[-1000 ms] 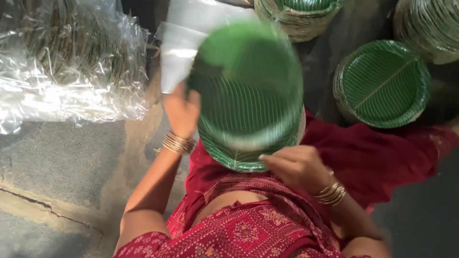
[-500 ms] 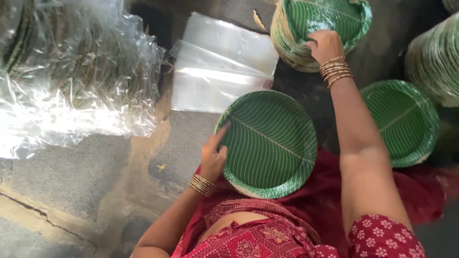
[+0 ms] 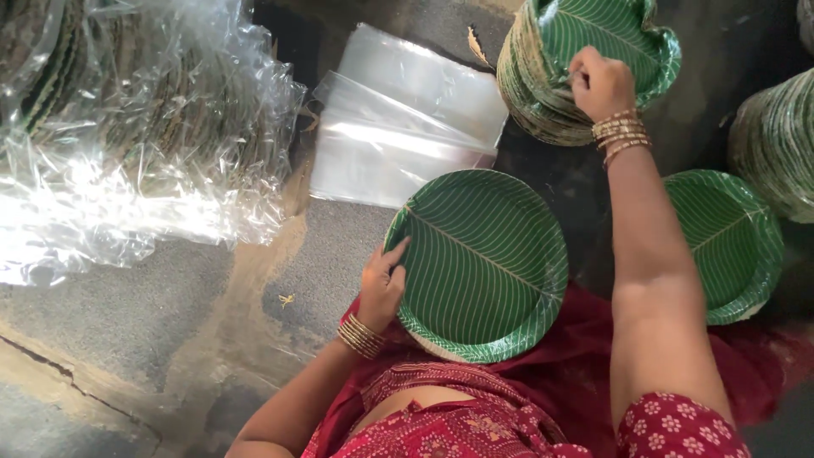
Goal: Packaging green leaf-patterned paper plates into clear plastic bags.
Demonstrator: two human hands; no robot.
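Right hand (image 3: pixel 600 82) now farther onto far plate stack (image 3: pixel 543 93) (grip pinching its rim), left hand (image 3: pixel 383 284) holding lap plates (image 3: pixel 476 263), clear bags (image 3: pixel 407 127) beyond.

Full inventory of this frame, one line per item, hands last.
lap plates: small stack, green leaf-print, on the lap, left edge held.
tall plate stack: one, green, top centre.
right plate stack: one, green, beside the right forearm.
far-right stack: one, partly cut off at the right edge.
flat plastic bags: pile, clear, on the floor above the lap plates.
bagged plates: bundles in crinkled clear plastic, top left.
floor: grey, cracked.
left hand: bangled, gripping the lap plates' edge.
right hand: bangled, on the tall plate stack.
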